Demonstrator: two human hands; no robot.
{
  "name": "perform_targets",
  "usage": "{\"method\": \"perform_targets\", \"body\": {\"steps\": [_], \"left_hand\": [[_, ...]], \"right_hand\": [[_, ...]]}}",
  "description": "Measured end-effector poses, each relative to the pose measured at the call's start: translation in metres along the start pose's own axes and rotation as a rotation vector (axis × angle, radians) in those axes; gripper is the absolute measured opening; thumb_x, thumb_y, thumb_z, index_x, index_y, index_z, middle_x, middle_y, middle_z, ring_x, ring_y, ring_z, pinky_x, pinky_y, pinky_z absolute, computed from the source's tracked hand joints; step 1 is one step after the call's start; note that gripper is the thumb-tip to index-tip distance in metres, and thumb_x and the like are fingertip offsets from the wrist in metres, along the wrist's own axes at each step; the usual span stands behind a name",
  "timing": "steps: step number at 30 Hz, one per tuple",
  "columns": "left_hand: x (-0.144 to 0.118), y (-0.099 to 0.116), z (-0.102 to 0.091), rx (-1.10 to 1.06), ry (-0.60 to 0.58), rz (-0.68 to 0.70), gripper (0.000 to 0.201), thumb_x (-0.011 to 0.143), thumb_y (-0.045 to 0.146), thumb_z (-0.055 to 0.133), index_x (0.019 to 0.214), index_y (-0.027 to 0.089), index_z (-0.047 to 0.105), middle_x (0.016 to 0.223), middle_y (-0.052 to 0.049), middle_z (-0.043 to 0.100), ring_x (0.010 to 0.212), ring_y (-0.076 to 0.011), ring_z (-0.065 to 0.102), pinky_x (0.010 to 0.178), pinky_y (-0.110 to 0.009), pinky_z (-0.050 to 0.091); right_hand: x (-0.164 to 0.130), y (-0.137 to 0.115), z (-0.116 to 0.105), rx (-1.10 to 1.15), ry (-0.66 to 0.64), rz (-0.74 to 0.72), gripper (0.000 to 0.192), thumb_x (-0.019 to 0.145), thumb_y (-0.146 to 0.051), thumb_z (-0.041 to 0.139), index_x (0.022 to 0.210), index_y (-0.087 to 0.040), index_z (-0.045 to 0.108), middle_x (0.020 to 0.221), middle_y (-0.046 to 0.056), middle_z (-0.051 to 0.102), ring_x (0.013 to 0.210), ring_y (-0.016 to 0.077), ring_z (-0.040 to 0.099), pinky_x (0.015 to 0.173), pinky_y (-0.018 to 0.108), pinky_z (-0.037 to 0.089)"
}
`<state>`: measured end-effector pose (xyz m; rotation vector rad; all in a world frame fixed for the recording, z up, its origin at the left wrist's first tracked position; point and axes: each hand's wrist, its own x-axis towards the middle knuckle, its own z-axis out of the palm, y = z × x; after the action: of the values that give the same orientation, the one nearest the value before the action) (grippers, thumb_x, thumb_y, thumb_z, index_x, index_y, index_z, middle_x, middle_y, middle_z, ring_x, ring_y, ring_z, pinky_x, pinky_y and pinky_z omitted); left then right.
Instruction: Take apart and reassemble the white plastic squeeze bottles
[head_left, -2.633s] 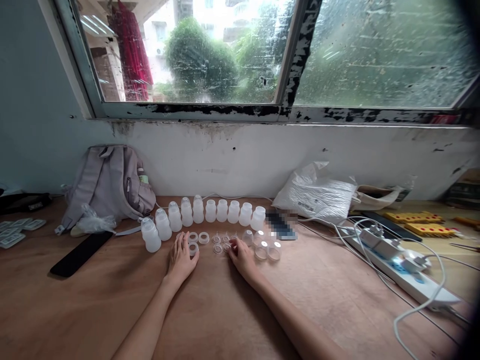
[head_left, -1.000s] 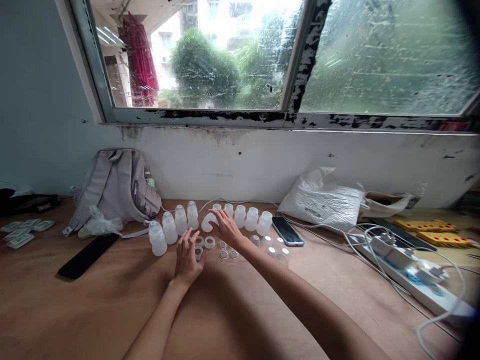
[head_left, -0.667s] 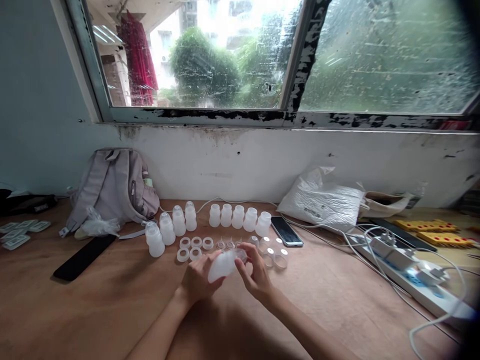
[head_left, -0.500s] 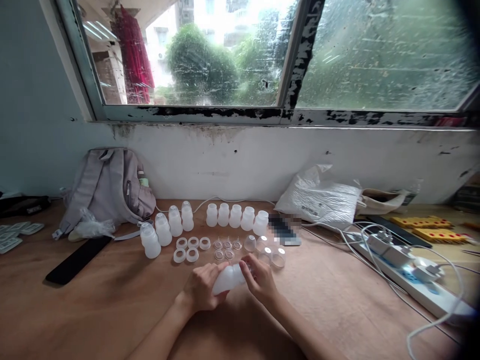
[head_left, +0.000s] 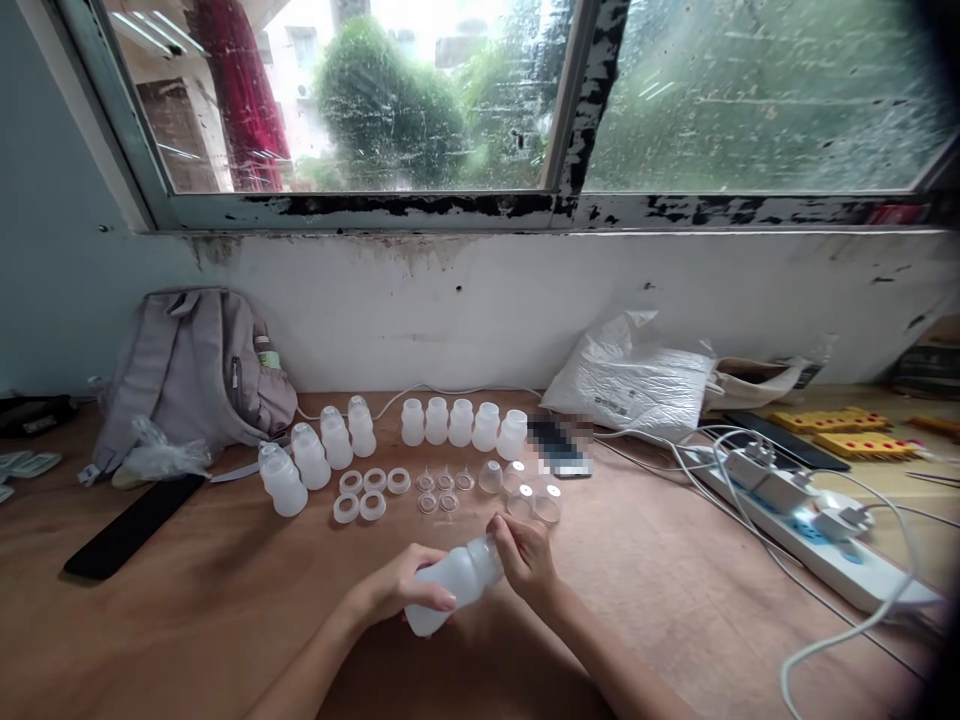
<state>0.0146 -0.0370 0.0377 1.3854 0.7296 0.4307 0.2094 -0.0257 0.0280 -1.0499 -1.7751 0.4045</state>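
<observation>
Head view: low in the centre of the frame, the left hand wraps its fingers round the body of a white plastic bottle, held tilted above the wooden table. The right hand pinches the bottle's neck, perhaps on a small cap. Rows of bottles stand just above.

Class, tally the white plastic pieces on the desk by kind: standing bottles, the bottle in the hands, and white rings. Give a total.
Standing bottles: 9
Held bottle, gripped by left hand and right hand: 1
White rings: 5
Total: 15
</observation>
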Motion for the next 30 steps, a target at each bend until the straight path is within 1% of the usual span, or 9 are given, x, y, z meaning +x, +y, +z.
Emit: {"method": "perform_targets", "body": {"steps": [4,6,8,11,13,16,20,23,30], "left_hand": [[0.000,-0.013,-0.006,-0.323,-0.244,-0.131,0.040,0.067,0.039,0.048,0.087,0.007,0.060,0.057,-0.005,0.059,0.035,-0.0102,0.048,0.026,-0.018,0.021],[-0.002,-0.018,-0.012,-0.430,-0.398,-0.188,0.050,0.067,0.044,0.042,0.089,0.004,0.060,0.052,-0.006,0.058,0.031,-0.0119,0.047,0.022,-0.020,0.017],[-0.006,-0.022,-0.018,-0.477,-0.461,-0.203,0.055,0.066,0.045,0.041,0.094,0.001,0.059,0.051,-0.007,0.058,0.030,-0.0131,0.047,0.020,-0.021,0.016],[-0.009,-0.024,-0.025,-0.511,-0.363,-0.130,0.057,0.066,0.042,0.044,0.103,0.001,0.054,0.055,-0.007,0.060,0.032,-0.0127,0.049,0.021,-0.020,0.019],[-0.009,-0.024,-0.027,-0.529,-0.266,-0.069,0.057,0.069,0.041,0.043,0.109,0.002,0.051,0.058,-0.007,0.060,0.035,-0.0123,0.051,0.024,-0.018,0.021],[-0.005,-0.024,-0.029,-0.556,-0.142,0.008,0.056,0.073,0.041,0.040,0.116,0.005,0.045,0.062,-0.006,0.059,0.039,-0.0122,0.053,0.028,-0.017,0.025],[-0.001,-0.026,-0.030,-0.566,-0.012,0.064,0.056,0.077,0.043,0.036,0.121,0.009,0.040,0.066,-0.005,0.057,0.043,-0.0116,0.053,0.033,-0.018,0.029],[0.000,-0.027,-0.030,-0.543,0.062,0.067,0.054,0.079,0.044,0.034,0.121,0.010,0.040,0.069,-0.005,0.057,0.044,-0.0114,0.054,0.034,-0.018,0.029],[-0.001,-0.018,-0.022,-0.468,0.125,0.105,0.050,0.077,0.042,0.042,0.116,0.012,0.042,0.075,-0.007,0.057,0.053,-0.0142,0.058,0.040,-0.020,0.034]], "right_hand": [[-0.002,-0.004,-0.003,0.048,-0.038,-0.026,0.037,0.084,-0.029,0.032,0.052,-0.019,0.045,0.045,-0.001,0.042,0.041,0.0108,0.040,0.042,0.024,0.029],[-0.001,-0.001,-0.007,0.073,0.039,-0.006,0.038,0.086,-0.031,0.029,0.055,-0.019,0.047,0.047,-0.001,0.044,0.042,0.0118,0.042,0.043,0.025,0.031],[0.002,0.006,-0.013,0.036,0.175,0.067,0.036,0.087,-0.033,0.028,0.062,-0.020,0.050,0.051,0.000,0.046,0.045,0.0129,0.043,0.045,0.026,0.033],[0.009,0.019,-0.017,-0.115,0.286,0.120,0.019,0.084,-0.035,0.040,0.087,-0.020,0.052,0.066,0.002,0.055,0.058,0.0160,0.051,0.053,0.028,0.038],[0.014,0.028,-0.015,-0.227,0.276,0.064,0.023,0.079,-0.036,0.049,0.097,-0.020,0.049,0.081,0.005,0.059,0.073,0.0192,0.054,0.064,0.031,0.041],[0.016,0.040,-0.009,-0.419,0.199,-0.030,0.023,0.077,-0.037,0.054,0.092,-0.021,0.052,0.088,0.007,0.061,0.087,0.0234,0.053,0.078,0.038,0.035],[0.014,0.050,-0.002,-0.588,0.078,-0.100,0.017,0.078,-0.034,0.053,0.089,-0.021,0.055,0.085,0.006,0.064,0.089,0.0247,0.052,0.082,0.042,0.030],[0.014,0.054,-0.001,-0.644,0.077,-0.108,0.016,0.079,-0.033,0.051,0.090,-0.022,0.057,0.086,0.007,0.064,0.090,0.0251,0.052,0.086,0.045,0.026],[0.015,0.056,-0.003,-0.649,0.083,-0.060,0.015,0.079,-0.029,0.050,0.091,-0.023,0.057,0.083,0.006,0.065,0.090,0.0266,0.052,0.089,0.053,0.020]]}}
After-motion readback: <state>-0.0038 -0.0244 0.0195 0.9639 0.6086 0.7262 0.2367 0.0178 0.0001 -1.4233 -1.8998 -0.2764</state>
